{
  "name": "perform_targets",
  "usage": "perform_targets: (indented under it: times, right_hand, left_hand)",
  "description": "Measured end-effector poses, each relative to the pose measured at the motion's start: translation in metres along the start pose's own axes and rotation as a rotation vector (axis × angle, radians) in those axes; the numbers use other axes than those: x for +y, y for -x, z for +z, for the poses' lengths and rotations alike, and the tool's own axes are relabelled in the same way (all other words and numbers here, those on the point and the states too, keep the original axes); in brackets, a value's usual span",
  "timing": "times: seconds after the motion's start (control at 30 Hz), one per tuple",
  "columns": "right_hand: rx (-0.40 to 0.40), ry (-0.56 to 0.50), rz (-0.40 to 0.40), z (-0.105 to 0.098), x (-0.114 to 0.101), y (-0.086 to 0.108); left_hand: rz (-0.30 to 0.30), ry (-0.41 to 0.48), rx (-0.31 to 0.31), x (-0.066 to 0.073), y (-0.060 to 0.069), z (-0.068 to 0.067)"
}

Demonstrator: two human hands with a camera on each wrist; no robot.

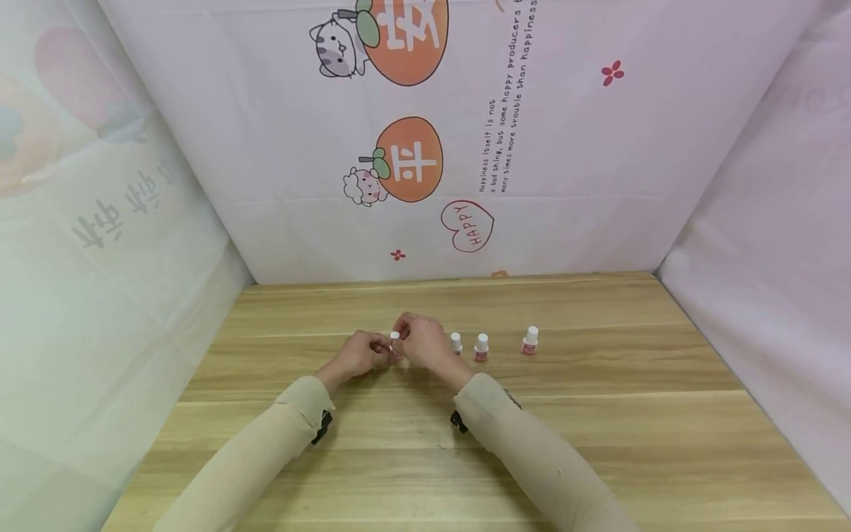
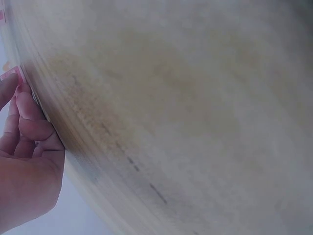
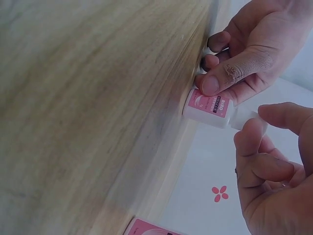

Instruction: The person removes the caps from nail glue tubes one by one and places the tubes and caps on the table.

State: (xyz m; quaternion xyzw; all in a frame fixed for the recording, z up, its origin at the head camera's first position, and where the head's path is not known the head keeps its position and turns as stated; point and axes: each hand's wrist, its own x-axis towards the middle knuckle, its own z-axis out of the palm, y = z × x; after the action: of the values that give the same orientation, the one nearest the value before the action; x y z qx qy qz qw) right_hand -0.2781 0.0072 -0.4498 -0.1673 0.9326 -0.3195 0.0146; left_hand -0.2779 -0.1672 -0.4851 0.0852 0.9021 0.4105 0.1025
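A small white bottle with a pink label stands on the wooden table, between both hands. The left hand pinches its lower body from the left; in the right wrist view, the thumb of the left hand lies on the pink label of the bottle. The right hand holds the white cap at the top with thumb and fingertip, and that same right hand shows below the cap. In the left wrist view, the left hand is at the left edge, by a bit of pink label.
Right of the hands on the table stand three similar bottles: one partly behind the right forearm, one beside it, and one farther right. A printed white cloth rises behind the table.
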Motion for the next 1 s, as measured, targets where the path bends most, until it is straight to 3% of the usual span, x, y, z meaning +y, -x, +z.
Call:
perform_targets:
  times: [0.23, 0.53, 0.8, 1.0]
  right_hand:
    - [0.014, -0.002, 0.001, 0.0001, 0.0002, 0.0]
    - [0.004, -0.008, 0.001, -0.0005, -0.0007, -0.001]
    - [0.019, -0.008, -0.003, 0.001, 0.0015, -0.0012]
    - [0.01, -0.011, -0.012, 0.0004, 0.0001, -0.0006]
  left_hand:
    - [0.011, -0.025, 0.003, 0.0002, -0.0005, -0.0005]
    - [0.024, 0.019, -0.011, 0.0001, 0.0002, 0.0001]
    - [-0.012, -0.002, 0.0, 0.0007, 0.0011, -0.0004]
    - [-0.006, -0.007, 0.001, 0.0007, 0.0012, -0.0003]
